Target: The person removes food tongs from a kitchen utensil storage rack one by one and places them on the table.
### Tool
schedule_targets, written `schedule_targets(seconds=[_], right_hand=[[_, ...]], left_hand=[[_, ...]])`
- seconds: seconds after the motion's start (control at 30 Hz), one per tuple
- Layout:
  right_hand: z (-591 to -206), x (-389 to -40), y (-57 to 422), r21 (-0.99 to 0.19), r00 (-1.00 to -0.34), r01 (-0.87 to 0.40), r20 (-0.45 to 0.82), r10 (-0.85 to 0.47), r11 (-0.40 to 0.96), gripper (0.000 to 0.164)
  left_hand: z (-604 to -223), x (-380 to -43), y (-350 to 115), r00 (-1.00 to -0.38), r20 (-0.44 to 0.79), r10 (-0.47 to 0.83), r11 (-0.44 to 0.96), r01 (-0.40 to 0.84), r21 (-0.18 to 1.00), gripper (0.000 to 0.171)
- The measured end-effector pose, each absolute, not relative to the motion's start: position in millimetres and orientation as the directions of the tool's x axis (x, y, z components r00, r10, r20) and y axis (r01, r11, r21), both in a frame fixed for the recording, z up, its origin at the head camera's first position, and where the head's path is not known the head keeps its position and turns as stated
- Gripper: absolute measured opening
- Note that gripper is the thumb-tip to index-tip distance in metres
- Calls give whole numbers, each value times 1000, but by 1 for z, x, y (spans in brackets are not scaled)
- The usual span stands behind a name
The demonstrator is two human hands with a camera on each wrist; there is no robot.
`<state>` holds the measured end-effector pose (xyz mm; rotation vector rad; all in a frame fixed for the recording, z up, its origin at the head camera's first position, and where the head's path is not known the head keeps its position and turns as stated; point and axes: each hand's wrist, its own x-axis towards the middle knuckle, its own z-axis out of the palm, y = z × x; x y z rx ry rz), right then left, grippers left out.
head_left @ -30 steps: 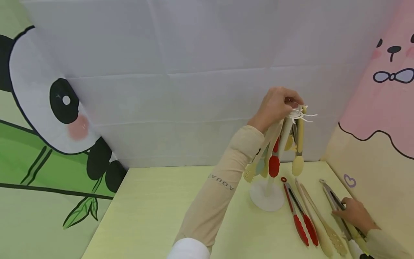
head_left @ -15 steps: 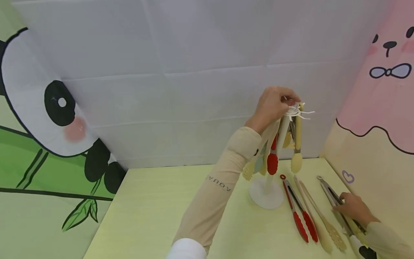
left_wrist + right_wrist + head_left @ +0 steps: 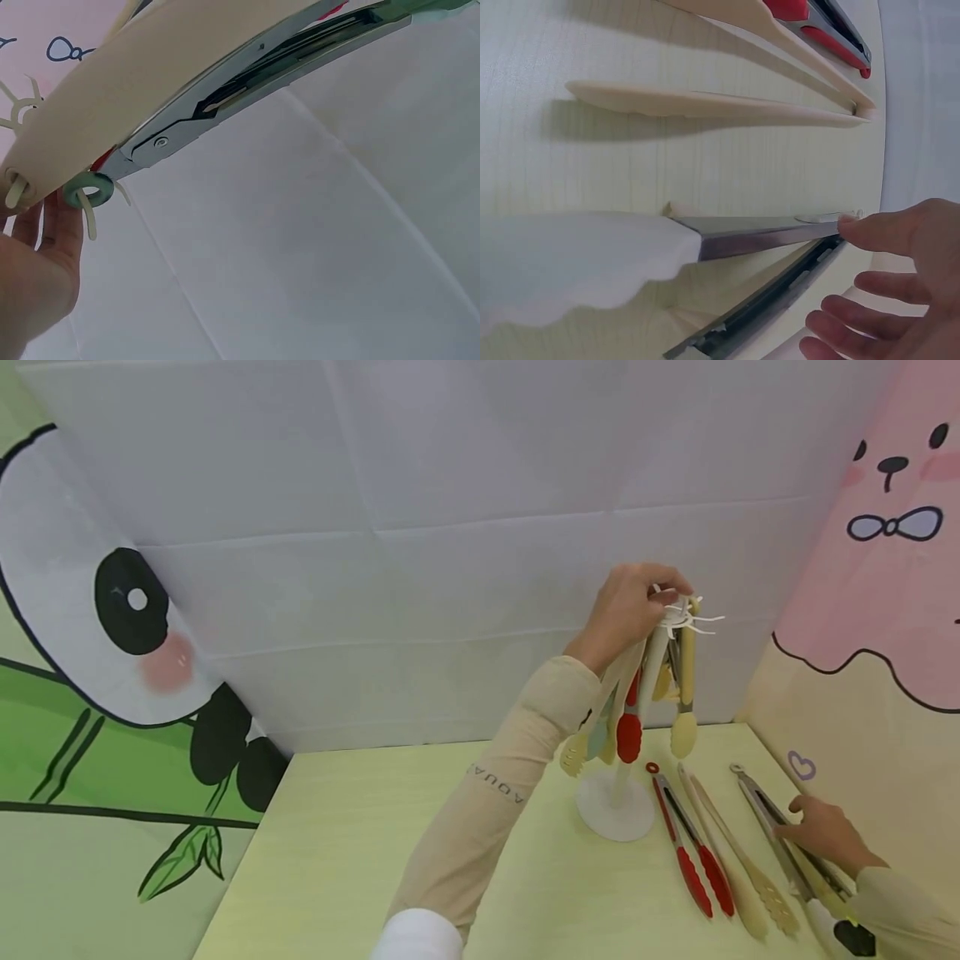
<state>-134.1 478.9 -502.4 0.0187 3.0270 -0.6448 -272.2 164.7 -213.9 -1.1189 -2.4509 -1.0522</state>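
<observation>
My left hand [image 3: 624, 610] pinches the top of a white stand [image 3: 592, 810] with a round base. Several tongs hang from its thin hooks, among them red-tipped tongs [image 3: 628, 737] and yellow tongs [image 3: 683, 735]. The left wrist view shows beige tongs [image 3: 172, 67] and a green ring [image 3: 88, 189] hooked close to the hand. At the right, my right hand [image 3: 828, 835] is at metal tongs with white tips [image 3: 592, 259], lying on the table. The right wrist view shows its thumb touching the upper metal arm and its other fingers spread loosely.
Red-tipped tongs [image 3: 688, 872] and beige tongs [image 3: 765, 893] lie between the stand and the right hand. A pink printed wall [image 3: 877, 602] borders the table on the right. White cloth [image 3: 450, 577] hangs behind.
The head view has shifted slightly, so everything sits a little further left. The left hand stays on the stand top; the right hand stays at the white-tipped tongs.
</observation>
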Motion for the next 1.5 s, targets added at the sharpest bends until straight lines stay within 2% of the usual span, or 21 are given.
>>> schedule_targets(seconds=[0.23,0.43,0.67,0.93,1.27,1.5], right_hand=[[-495,-132,479,-401,-1000,25,-26,16,916,50],[-485,-134,478,-421,-999,2,35,18,907,47],[-470,-138,478,-443,-995,7,88,52,896,44],[-451,-138,474,-466,-986,-8,152,72,885,44],[-430,-145,458,-471,-935,-144,353,37,870,34],[-411,-149,448,-467,-908,-180,417,36,866,34]], left_hand=[[-216,-269,163,-643,517,565,410,763,500,29],[-215,-268,160,-647,530,548,392,759,520,34],[-216,-269,158,-637,573,516,358,768,531,31],[-217,-268,156,-663,578,476,355,746,564,28],[-214,-265,146,-693,569,443,398,721,567,25],[-217,-264,137,-671,603,431,391,741,546,25]])
